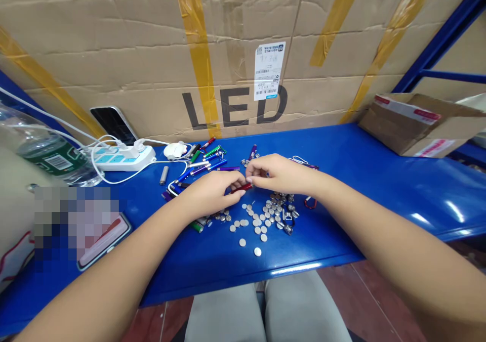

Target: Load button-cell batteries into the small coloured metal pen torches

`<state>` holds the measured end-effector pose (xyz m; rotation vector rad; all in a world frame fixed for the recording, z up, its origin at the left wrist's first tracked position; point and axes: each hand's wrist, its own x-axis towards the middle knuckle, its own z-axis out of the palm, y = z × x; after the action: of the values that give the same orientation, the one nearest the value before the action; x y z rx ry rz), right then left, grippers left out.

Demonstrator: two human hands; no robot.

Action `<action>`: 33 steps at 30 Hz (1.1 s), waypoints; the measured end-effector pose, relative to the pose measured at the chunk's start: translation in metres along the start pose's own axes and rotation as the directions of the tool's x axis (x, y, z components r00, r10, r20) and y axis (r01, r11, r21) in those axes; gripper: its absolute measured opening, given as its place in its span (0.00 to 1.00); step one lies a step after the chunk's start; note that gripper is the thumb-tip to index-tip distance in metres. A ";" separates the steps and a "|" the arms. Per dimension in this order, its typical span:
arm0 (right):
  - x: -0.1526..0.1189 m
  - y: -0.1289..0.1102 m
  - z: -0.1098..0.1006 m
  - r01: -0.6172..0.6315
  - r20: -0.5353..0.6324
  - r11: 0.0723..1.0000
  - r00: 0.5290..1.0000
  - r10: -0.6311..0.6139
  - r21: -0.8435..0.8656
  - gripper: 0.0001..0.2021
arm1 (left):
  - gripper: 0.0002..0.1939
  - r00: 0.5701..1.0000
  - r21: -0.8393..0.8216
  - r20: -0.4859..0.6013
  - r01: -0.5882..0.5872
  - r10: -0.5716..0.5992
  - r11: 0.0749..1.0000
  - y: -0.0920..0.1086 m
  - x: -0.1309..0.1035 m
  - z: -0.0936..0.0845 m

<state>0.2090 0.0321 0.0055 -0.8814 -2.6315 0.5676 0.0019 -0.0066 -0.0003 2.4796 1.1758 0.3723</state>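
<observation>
Head-cam view, looking down at a blue counter (379, 180) w/ a big cardboard box marked "LED" (235, 53) standing behind it across the top of the frame. Both hands met at frame center. The left hand (212, 190) was curled around a small red tube (244, 187), prob. a mini keychain flashlight, pinching it betw. thumb and fingers. The right hand (271, 172) pinched at the tube's upper end, fingertips pressed together on it; whether it held a separate small part there couldn't be told.

Just below the hands, center frame, lay a loose scatter of silver button cells (258, 223), some touching, a few apart toward the counter's front edge. Beside them, right of center, a heap of metal clips and caps (283, 210). Above-left of the hands, a pile of coloured tubes (205, 162) in blue, green, purple.

Left of frame: a white power strip (125, 157) w/ cables, a phone (114, 122) leaning on the box, a water bottle (45, 150). Right of frame: a small open carton (413, 124).

Risk, as a judgement: the round cells nearest the front edge could roll off if a forearm brushed them, and a small part could slip from the fingertip pinch into the clutter.
</observation>
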 end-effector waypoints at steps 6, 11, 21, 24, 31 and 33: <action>0.001 0.010 0.003 -0.008 0.063 0.995 0.998 0.014 -0.098 0.07 | 0.10 1.000 -0.016 0.000 0.013 -0.013 1.000 0.000 0.000 0.001; 0.002 0.011 0.003 -0.030 0.094 0.994 0.995 0.040 -0.103 0.07 | 0.10 1.000 -0.002 0.009 0.016 -0.016 1.000 0.000 0.000 0.000; 0.001 0.012 0.001 -0.025 0.025 0.976 0.999 0.031 -0.215 0.08 | 0.10 1.000 0.034 0.010 0.005 -0.005 0.999 0.001 0.000 0.001; 0.002 0.013 0.001 -0.031 0.023 0.968 0.999 0.038 -0.248 0.08 | 0.11 1.000 0.048 0.017 0.002 -0.003 0.999 0.002 0.001 0.001; 0.001 0.013 0.001 -0.026 0.058 0.965 0.997 0.043 -0.259 0.09 | 0.11 1.000 0.081 0.021 -0.018 0.016 0.997 0.000 0.001 0.000; 0.001 0.014 0.001 -0.027 0.062 0.966 0.997 0.044 -0.259 0.09 | 0.12 0.999 0.086 0.026 -0.027 0.025 0.996 0.000 0.001 0.001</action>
<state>0.2146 0.0422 -0.0018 -1.0013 -2.7992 0.2695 0.0028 -0.0061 -0.0010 2.5676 1.1742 0.3035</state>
